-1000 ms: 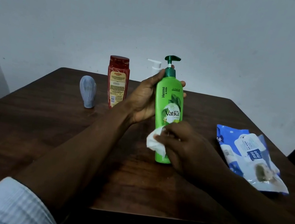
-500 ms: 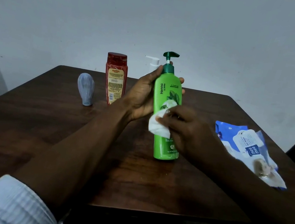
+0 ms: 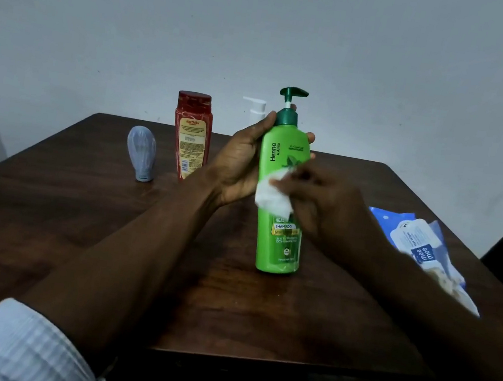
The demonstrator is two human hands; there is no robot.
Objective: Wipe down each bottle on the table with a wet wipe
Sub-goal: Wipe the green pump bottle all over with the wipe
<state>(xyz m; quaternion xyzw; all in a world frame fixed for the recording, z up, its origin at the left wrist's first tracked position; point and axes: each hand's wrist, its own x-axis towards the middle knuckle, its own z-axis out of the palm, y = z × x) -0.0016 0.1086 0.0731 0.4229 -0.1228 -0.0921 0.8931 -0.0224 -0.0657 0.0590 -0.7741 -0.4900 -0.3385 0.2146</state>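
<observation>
We hold the green bottle (image 3: 279, 246) in the middle of the frame. It stands straight up with the pump on top, and its bottom looks to rest on the bench (image 3: 47, 210). Our left hand (image 3: 241, 163) comes in from the lower left and grips the top part of the bottle. Its fingers (image 3: 309, 138) curl round the back and peek out on the right side. Our right hand (image 3: 322, 206) comes in from the right and pinches the wipe (image 3: 272, 195), pressing it on the front of the bottle about halfway up. This hand is blurry, so we cannot see each finger well.

The bottle's long side runs up and down, so we think the wipe should slide up or down along it. The right hand is the one for that, while the left holds the bottle steady.

The bench is dark wood. At the back left stand a red bottle (image 3: 190, 135) and a grey bottle (image 3: 141, 152). A white pump bottle (image 3: 256, 110) is half hidden behind our left hand. The wipe pack (image 3: 420, 246) lies at the right. None of these touch the green bottle.
</observation>
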